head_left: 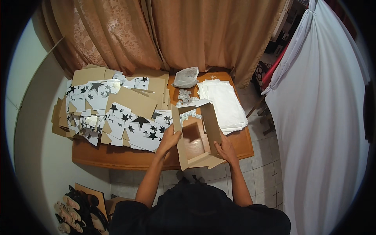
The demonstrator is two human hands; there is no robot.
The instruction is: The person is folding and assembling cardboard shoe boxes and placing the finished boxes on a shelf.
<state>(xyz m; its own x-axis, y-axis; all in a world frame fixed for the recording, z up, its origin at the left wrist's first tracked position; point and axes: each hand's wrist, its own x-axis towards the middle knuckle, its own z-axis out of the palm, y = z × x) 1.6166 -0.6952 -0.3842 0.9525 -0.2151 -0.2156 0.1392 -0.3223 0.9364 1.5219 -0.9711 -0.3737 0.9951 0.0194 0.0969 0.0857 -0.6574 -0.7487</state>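
Observation:
Between my hands is a brown cardboard box (212, 124), opened out into a four-sided frame. The wooden table shows through its middle, and its near flaps stick out toward me. My left hand (170, 138) is closed on the box's left wall, while my right hand (226, 149) grips the right wall near its lower end. To the left lies a heaped pile of flattened boxes (135, 102), some plain brown side up, others white with black stars. Small whitish packets (185, 96) are scattered just beyond the box. A stack of white sheets (222, 103) lies to its right.
A clear plastic bag (186, 77) sits at the back of the orange-brown table (113, 155). Brown curtains (180, 35) hang behind it. A white cloth (317, 117) hangs at the right, over a tiled floor. Several shoes (72, 211) stand at the lower left beside the wall.

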